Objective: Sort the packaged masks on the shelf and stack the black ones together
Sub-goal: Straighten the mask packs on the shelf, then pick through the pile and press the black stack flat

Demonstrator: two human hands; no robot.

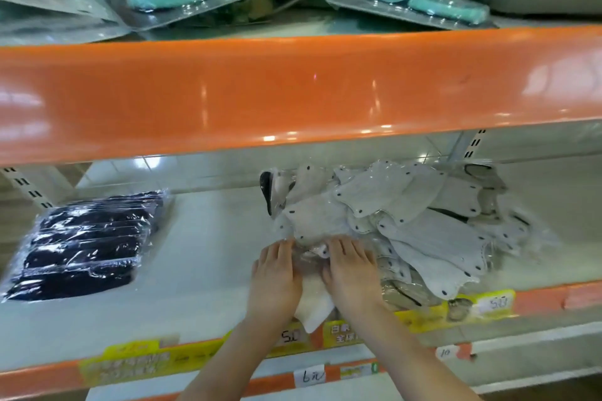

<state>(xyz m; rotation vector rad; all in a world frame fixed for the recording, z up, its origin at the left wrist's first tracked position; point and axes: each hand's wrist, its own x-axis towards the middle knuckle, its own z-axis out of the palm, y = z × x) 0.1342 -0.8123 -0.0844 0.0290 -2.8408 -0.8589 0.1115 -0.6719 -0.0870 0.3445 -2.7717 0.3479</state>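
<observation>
- Currently, both hands are lying side by side, palms down, on the near edge of the pile of white packaged masks [400, 221] on the shelf [202, 257].
- Grip state, left hand [277, 273]: fingers are lying nearly straight and flat on clear wrapping; nothing is being pinched or enclosed, so this grip is open and pressing.
- Grip state, right hand [351, 270]: fingers are likewise extended over the pile's near edge, pressing and not clasping.
- One white packet [314, 306] is sitting under and between the two palms, its corner projecting toward the shelf's front lip.
- The stack of black packaged masks [88, 244] is resting well to the left of the left grip, apart from the white pile, on the same shelf.
- One dark-edged item [267, 192] is standing at the far left rim of the white pile, beyond the left fingertips; whether it is a black mask cannot be told.
- Judged step: gathering and squaring the loose white packets.
- Recommended technique: keeping both palms flat and sweeping inward together, since the slick film is likely to slide; lifting top layers to check for buried dark packets; carrying any found leftward onto the black stack with edges aligned.
- Risk: packets nearest the front lip appear liable to slip off.
</observation>
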